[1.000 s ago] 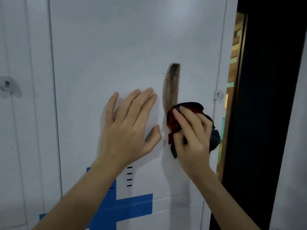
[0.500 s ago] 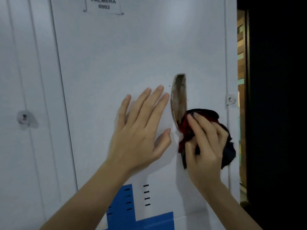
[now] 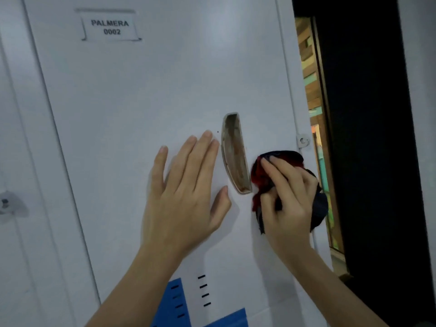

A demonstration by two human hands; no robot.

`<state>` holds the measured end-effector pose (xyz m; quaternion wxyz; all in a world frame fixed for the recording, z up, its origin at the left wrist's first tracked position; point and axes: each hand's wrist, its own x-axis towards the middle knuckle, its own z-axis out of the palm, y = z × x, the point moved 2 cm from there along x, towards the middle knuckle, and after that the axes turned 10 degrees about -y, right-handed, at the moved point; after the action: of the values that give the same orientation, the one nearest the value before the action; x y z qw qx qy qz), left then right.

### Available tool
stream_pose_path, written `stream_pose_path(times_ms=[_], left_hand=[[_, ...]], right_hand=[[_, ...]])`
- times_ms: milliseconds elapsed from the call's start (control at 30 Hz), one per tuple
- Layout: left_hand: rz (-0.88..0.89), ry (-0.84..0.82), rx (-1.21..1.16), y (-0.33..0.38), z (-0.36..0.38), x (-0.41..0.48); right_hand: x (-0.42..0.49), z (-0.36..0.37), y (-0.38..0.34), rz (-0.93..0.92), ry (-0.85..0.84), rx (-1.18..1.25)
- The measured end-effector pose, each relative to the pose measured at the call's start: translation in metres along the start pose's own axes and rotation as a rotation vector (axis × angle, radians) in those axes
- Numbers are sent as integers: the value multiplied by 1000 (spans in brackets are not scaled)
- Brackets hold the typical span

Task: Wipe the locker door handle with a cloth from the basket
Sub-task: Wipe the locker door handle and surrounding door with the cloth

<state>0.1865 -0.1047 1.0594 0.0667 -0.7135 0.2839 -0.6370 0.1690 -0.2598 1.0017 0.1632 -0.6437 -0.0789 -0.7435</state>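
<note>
The white locker door [image 3: 153,90] fills the view, with a curved recessed metal handle [image 3: 234,154] right of centre. My left hand [image 3: 186,197] lies flat on the door just left of the handle, fingers spread and holding nothing. My right hand [image 3: 287,199] grips a bunched red and dark blue cloth [image 3: 259,178] and presses it on the door just right of the handle's lower half. The whole handle recess shows, with brownish stains inside. The basket is out of view.
A label reading PALMERA 0002 [image 3: 111,27] sits high on the door. Blue tape [image 3: 179,303] and small vent slots [image 3: 203,290] are low on it. A lock tab [image 3: 303,140] sits at the door's right edge, beside a dark gap [image 3: 368,138]. A neighbouring locker's latch [image 3: 6,204] is at left.
My right hand and the cloth have slid from over the handle's lower end to just right of it, uncovering the handle. The view has tilted up, showing the label.
</note>
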Motion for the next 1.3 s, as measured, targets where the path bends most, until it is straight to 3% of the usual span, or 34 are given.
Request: stream_pose_path(times_ms=[167,300,467,800,967,1300], left_hand=[[-12,-1,0,0,-1,-2],[-29,1,-7,0,-1,-1],[-41,6,-25,-1,-1,-2],[-54,43,-50,-2,1,-4],[-63,51,-69,-2,1,-3],[-70,67,-75,-1,1,-3]], right_hand=[[-20,1,-6,-170,-86,-36],[-12,-3,-3,-25,-18,-5],[-37,4,-24,-175,-141,-31],[-29,4,-25,-186,-176,-80],[4,12,-36,-143,-91,-87],[6,11,-38,-147,-86,-92]])
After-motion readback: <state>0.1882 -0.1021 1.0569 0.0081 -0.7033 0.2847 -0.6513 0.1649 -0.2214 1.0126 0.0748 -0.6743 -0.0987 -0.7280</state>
